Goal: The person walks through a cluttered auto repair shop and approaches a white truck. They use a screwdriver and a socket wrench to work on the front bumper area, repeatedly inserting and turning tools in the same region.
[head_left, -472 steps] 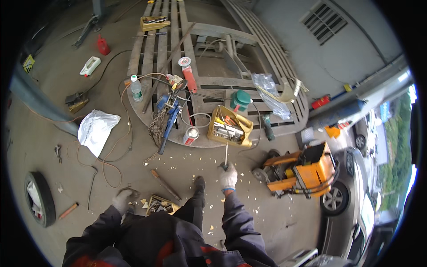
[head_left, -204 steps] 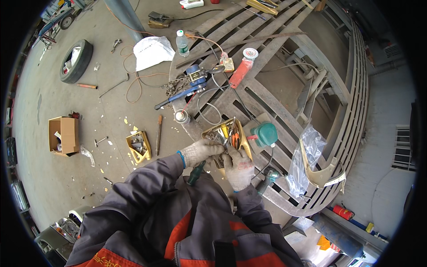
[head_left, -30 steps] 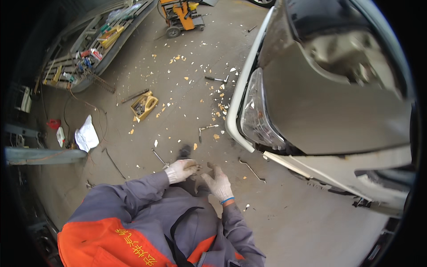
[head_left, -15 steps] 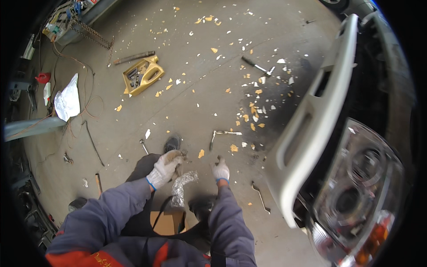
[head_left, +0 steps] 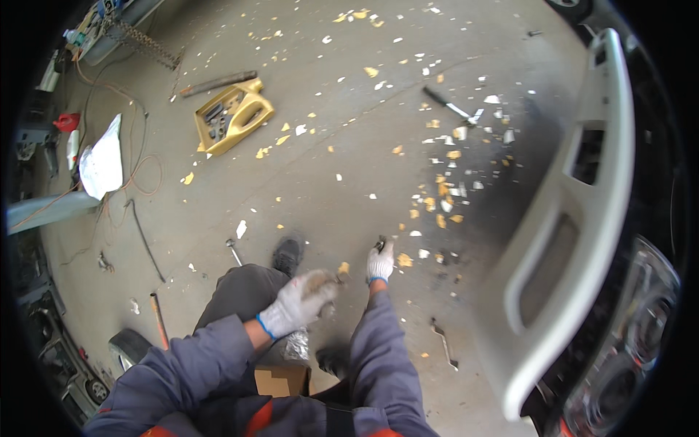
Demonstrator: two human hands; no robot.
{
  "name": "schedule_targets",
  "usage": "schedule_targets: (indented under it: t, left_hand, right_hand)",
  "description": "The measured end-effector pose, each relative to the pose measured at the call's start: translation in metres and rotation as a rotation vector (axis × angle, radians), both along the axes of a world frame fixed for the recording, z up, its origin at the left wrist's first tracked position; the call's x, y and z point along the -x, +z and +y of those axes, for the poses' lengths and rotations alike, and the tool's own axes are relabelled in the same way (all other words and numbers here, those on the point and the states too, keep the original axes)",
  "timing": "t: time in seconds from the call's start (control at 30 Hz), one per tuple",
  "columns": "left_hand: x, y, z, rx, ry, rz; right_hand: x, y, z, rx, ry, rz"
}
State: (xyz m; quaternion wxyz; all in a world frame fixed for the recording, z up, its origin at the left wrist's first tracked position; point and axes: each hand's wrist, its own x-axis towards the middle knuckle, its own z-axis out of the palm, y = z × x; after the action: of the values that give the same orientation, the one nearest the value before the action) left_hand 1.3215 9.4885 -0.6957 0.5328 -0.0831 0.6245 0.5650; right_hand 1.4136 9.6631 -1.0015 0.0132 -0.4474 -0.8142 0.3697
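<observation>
My right hand, in a white knitted glove with a blue cuff, reaches down to the floor ahead of me. Its fingers are closed round the dark end of a ratchet wrench, most of which the hand hides. My left hand, in a soiled glove, hovers by my knee. Motion smears its fingers, so whether it holds anything is unclear. Below it, a crinkled silver foil tube is partly covered by the hand and arm. An open cardboard box stands between my legs.
A pale car bumper and a headlight flank me on the right. Around lie a bent wrench, a black-handled tool, a socket tool, a cut-open yellow jug with metal parts, a pipe and scattered chips.
My right hand has moved forward and closed on the ratchet wrench that lay on the floor. My left hand has shifted right and lower. The whole view has turned slightly.
</observation>
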Motion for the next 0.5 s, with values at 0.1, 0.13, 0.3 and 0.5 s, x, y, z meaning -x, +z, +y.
schedule_targets:
  t: [0.1,0.13,0.3,0.5]
  left_hand:
    - [-0.014,0.018,-0.008,-0.020,-0.003,0.161]
    - [-0.015,0.045,-0.010,-0.018,0.029,0.118]
    - [-0.064,0.176,0.008,-0.049,-0.552,0.742]
    - [-0.141,0.326,0.083,-0.098,-0.944,1.009]
  right_hand:
    - [-0.041,0.154,0.005,0.597,-0.228,0.211]
    - [-0.041,0.227,0.000,0.715,-0.259,0.275]
    - [-0.153,0.505,-0.028,0.113,-0.340,0.115]
    - [-0.322,0.696,-0.051,0.059,-0.714,0.411]
